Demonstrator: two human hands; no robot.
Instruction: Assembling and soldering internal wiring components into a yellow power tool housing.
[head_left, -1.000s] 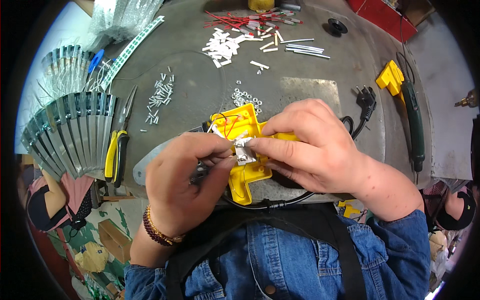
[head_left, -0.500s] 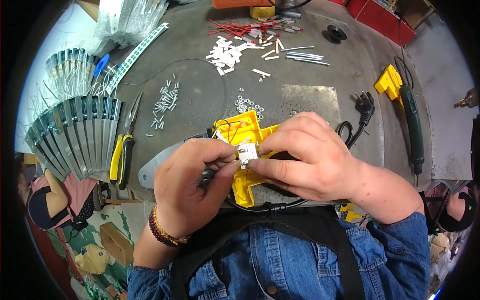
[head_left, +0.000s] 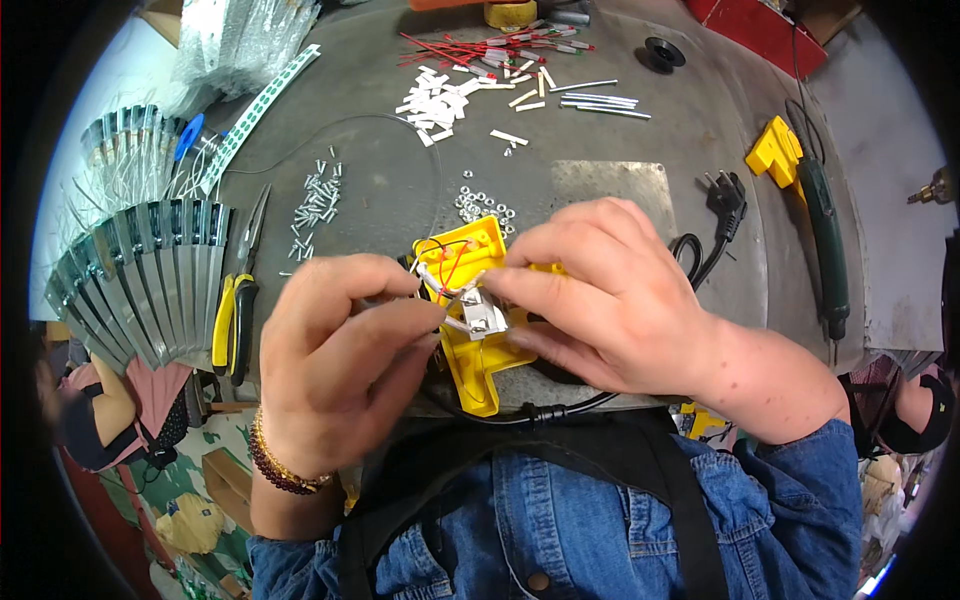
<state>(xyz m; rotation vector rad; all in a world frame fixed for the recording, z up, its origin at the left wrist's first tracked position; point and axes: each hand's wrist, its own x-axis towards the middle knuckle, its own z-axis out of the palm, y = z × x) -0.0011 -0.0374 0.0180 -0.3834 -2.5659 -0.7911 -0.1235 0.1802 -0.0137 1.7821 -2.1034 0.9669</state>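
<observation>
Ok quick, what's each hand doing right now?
Left hand: closed, pinching a thin tool at the yellow housing.
Right hand: closed on the yellow housing.

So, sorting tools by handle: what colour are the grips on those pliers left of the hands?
Yellow and black grips on the pliers, clearest in the head view.

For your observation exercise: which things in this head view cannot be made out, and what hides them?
- Yellow housing: right part under the right hand.
- Left hand: whatever its fingertips pinch is hidden.
- Small nuts: too small to count.
- Red box: cut off by the top rim.
</observation>
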